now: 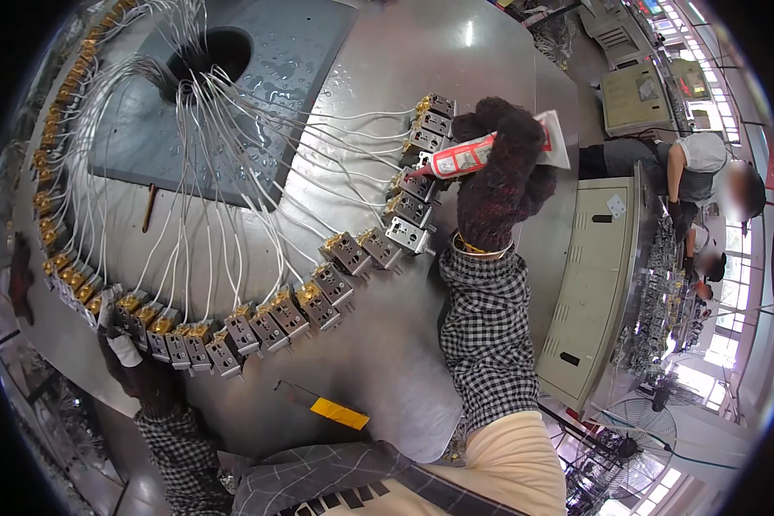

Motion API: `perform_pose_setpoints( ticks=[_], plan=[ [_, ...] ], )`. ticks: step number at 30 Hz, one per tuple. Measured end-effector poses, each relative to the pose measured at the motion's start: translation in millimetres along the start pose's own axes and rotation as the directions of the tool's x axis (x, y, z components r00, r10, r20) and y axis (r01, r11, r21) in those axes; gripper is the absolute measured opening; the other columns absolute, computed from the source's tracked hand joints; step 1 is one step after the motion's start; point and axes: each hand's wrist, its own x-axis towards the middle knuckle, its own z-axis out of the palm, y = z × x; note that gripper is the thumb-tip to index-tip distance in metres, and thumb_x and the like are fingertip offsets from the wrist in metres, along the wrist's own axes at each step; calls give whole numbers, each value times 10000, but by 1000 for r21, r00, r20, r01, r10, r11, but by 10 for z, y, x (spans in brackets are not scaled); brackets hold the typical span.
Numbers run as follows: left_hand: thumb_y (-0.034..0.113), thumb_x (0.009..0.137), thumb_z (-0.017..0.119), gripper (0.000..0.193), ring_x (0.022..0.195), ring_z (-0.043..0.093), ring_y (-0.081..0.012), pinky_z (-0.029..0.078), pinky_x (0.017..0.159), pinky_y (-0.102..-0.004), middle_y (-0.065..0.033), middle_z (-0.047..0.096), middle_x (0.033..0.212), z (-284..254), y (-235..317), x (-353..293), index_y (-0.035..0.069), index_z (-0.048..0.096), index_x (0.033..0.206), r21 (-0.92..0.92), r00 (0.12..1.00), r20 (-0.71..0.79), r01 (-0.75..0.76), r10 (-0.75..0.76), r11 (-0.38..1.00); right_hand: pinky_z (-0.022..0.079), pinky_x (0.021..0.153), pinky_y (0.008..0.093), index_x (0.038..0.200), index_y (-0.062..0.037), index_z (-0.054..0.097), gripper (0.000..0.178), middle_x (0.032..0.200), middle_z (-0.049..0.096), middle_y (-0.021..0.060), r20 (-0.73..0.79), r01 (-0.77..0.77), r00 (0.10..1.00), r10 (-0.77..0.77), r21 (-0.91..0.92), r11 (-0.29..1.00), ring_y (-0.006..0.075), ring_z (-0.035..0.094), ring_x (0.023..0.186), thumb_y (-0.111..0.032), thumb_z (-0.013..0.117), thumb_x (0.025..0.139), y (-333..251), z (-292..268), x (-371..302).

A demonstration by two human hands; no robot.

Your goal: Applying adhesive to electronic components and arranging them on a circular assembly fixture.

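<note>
red-and-white tube [463, 159] is showing its red printed side here, its pale flat end [555, 142] fanning out wide and its body tapering to a slim reddish nozzle [419, 173]. it's looking smooth and slightly glossy, while the right grip [500, 172] is wearing a dark, fuzzy knitted glove, with a black-and-white checked sleeve [490, 318] bunching in soft folds below.

under the action, the table [396, 52] is gleaming as bare metal. box-shaped metal blocks [347, 255], silvery with golden parts, are curving around it in a long row, and thin white wires [199, 93] are running from them toward the round dark opening of a flat grey board [314, 60], which is carrying glistening drops.

and the tube? it's lying slantwise through the right grip, fingers wrapping around its middle, pale end sticking out right, nozzle reaching left over the blocks; whether it's touching one, i can't tell. the left grip [144, 368] is resting its fingertips at the row's lower-left stretch; how tightly it's closing, i can't tell.
</note>
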Motion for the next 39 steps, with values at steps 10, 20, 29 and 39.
perform_pose_setpoints(
  ticks=[10, 20, 29, 39],
  plan=[
    [393, 1041, 409, 546, 1111, 592, -250, 506, 940, -398, -138, 561, 1292, 0, 14, 16, -12, 424, 1407, -49, 999, 31, 15, -13, 999, 582, 611, 382, 1033, 50, 620, 305, 911, 688, 193, -79, -62, 994, 76, 169, 984, 288, 680, 697, -236, 659, 936, -272, 88, -204],
    [389, 1046, 392, 540, 1113, 591, -252, 511, 940, -401, -154, 557, 1286, -68, -11, 27, -25, 430, 1391, 0, 1000, 11, 12, -12, 1000, 589, 609, 403, 1039, 41, 626, 315, 927, 678, 201, -8, 11, 1000, -10, 209, 978, 283, 673, 731, -264, 609, 962, -79, -26, -259],
    [369, 1048, 382, 530, 1097, 598, -254, 519, 928, -404, -163, 564, 1266, 65, 30, 10, -29, 425, 1395, -37, 1000, 19, 13, -12, 999, 582, 686, 475, 1149, 18, 591, 402, 1065, 648, 200, -18, -94, 995, 94, 1, 996, 296, 654, 829, -349, 522, 1001, -267, -27, -362],
    [384, 1041, 386, 539, 1063, 611, -263, 528, 913, -407, -172, 566, 1258, 76, 79, 16, -30, 439, 1381, -26, 1000, 4, 10, -10, 1000, 595, 699, 433, 1094, 21, 613, 298, 970, 674, 194, 130, 215, 976, -177, -404, 889, 283, 675, 810, -252, 594, 975, -235, -42, -409]
  ],
)
